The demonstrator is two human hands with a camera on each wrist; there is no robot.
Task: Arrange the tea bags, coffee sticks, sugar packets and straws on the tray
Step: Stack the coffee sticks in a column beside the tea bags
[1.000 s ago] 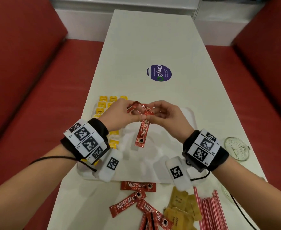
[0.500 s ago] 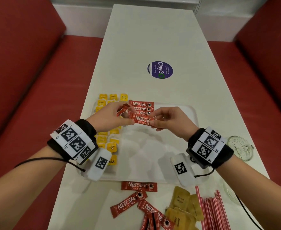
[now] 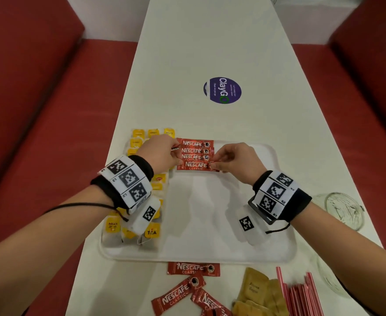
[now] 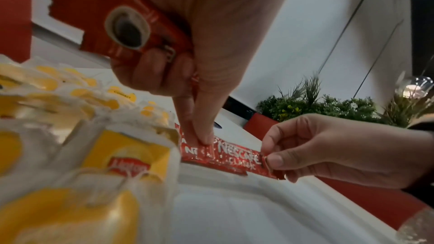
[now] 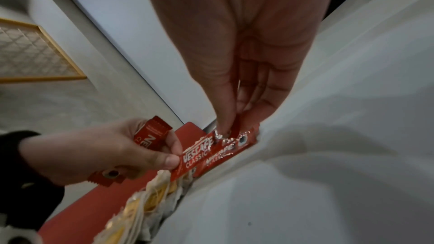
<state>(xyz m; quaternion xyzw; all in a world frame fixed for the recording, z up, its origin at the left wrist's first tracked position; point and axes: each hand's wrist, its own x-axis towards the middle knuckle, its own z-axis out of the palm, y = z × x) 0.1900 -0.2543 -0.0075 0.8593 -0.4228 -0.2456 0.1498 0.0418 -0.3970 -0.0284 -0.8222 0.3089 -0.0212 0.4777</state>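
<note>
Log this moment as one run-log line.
left hand: pinches coffee stick, spare stick in palm | right hand: pinches same stick | tray: fourth stick landing

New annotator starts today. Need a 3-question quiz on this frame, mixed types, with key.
1. True or false: the straws already lie on the tray.
2. How many coffee sticks form the row at the tray's far edge, counting the nearest stick that both hands hold?
3. Multiple choice: besides one end of that stick, the left hand also holds A) a tea bag, B) spare coffee sticks, C) nothing.

Key: 1. False, they lie on the table. 2. Four. 3. B; the right hand pinches the other end.
</note>
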